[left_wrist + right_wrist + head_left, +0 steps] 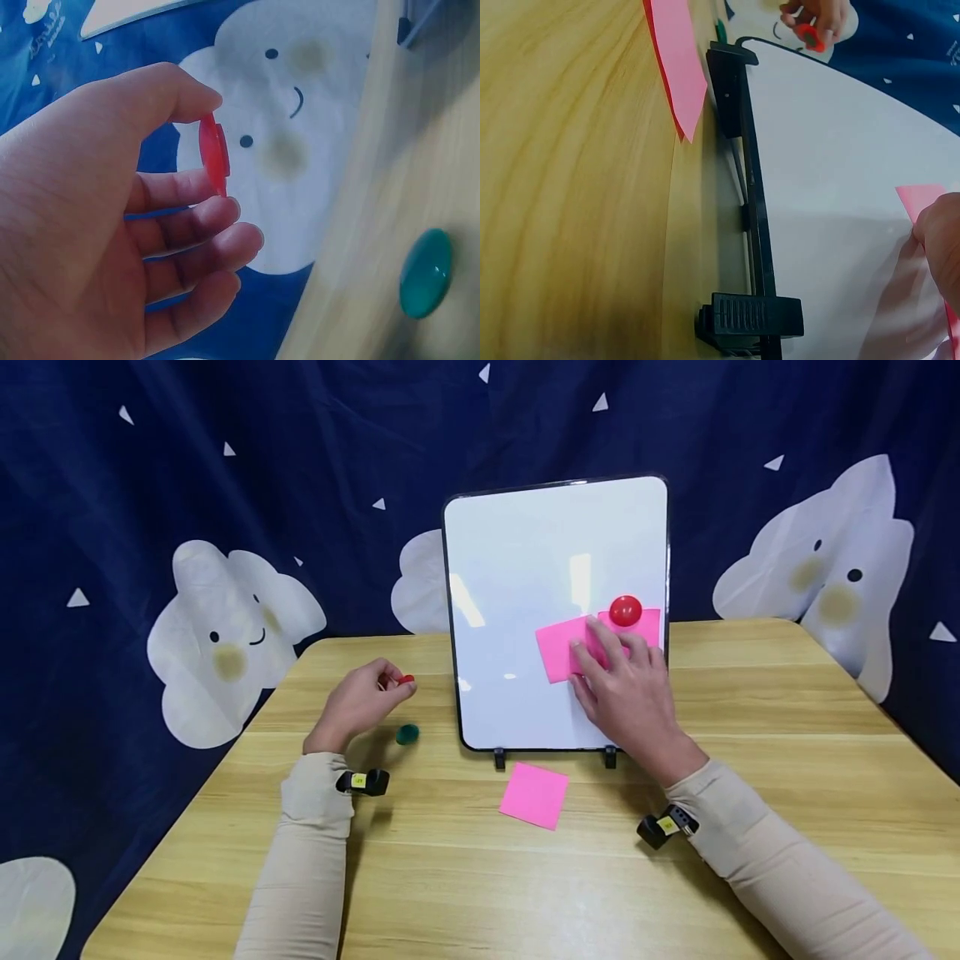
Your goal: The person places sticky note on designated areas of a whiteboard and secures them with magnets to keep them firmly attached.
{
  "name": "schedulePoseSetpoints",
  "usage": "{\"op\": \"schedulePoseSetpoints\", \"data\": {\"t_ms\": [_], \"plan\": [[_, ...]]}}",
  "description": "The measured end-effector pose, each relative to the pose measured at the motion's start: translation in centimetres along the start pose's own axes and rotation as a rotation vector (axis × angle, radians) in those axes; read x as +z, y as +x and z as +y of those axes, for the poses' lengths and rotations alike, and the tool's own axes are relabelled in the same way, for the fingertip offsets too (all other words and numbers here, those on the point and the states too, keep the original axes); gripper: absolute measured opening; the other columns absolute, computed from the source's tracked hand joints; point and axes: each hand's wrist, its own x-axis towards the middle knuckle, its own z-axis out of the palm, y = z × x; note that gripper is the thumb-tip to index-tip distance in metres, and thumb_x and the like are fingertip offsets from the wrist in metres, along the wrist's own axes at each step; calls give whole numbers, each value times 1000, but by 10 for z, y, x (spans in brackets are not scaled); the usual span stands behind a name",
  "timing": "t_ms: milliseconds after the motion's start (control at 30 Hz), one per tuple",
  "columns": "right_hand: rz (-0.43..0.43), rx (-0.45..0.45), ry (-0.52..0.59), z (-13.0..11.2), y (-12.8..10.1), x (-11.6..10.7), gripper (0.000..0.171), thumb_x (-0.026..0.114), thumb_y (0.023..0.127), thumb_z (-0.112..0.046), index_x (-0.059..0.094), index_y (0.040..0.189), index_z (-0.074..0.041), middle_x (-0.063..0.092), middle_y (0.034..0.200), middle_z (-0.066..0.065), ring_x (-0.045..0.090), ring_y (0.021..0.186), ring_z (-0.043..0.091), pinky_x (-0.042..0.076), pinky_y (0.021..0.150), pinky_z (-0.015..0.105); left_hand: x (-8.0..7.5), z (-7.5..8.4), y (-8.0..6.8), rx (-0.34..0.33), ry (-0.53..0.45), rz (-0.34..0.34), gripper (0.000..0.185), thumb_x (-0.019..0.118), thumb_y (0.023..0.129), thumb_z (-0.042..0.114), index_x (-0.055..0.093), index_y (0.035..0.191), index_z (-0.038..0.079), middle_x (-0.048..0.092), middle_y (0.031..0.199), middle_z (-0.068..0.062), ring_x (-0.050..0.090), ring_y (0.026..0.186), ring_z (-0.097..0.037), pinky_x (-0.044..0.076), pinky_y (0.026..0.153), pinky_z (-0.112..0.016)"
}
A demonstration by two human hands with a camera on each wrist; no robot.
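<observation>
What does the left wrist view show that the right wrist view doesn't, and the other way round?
Only the left wrist view shows the left hand close up, thumb and fingers pinching a red magnet edge-on, with a cloud-print backdrop behind.

Only the right wrist view shows the whiteboard, its black feet, the loose pink note on the table and the right hand on a pink note on the board.

Both show the wooden table, the red magnet and the green magnet.

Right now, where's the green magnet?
In the head view the green magnet lies on the wooden table, left of the whiteboard, just below the left hand.
</observation>
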Motion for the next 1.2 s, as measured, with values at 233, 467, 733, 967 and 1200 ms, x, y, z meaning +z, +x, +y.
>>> {"op": "schedulePoseSetpoints", "data": {"t_ms": [233,467,733,967,1200], "plan": [[-11,12,-3,-4,0,0,57,77,83,-28,63,134,-8,45,141,23,46,116,44,42,80,54,-5,12,-2,14,11,27,42,62,93,55,61,105,14,60,94,-2,55,79,-22,43,67,-37],[3,12,-18,-7,-2,2,55,77,84,-29,63,133,-8,48,133,24,47,111,43,43,78,53,-7,24,-4,30,15,54,43,61,93,55,61,108,15,59,95,-2,55,81,-23,43,67,-37],[24,22,-9,-5,0,1,56,79,82,-27,63,133,-9,46,136,24,48,111,44,43,77,52,-7,37,-4,50,-4,95,44,62,93,54,62,113,15,61,100,0,59,89,-21,46,71,-39],[15,35,9,-2,0,2,56,76,83,-27,63,134,-9,44,139,24,47,113,45,42,77,53,-5,47,-6,93,-12,161,41,64,93,49,63,117,15,61,104,-1,59,87,-21,47,73,-39],[-3,34,41,-1,0,2,54,68,87,-27,61,137,-9,41,143,23,44,115,44,41,81,53,-1,63,-5,171,-36,237,38,68,92,43,66,118,14,62,101,0,57,80,-18,45,69,-37]]}}
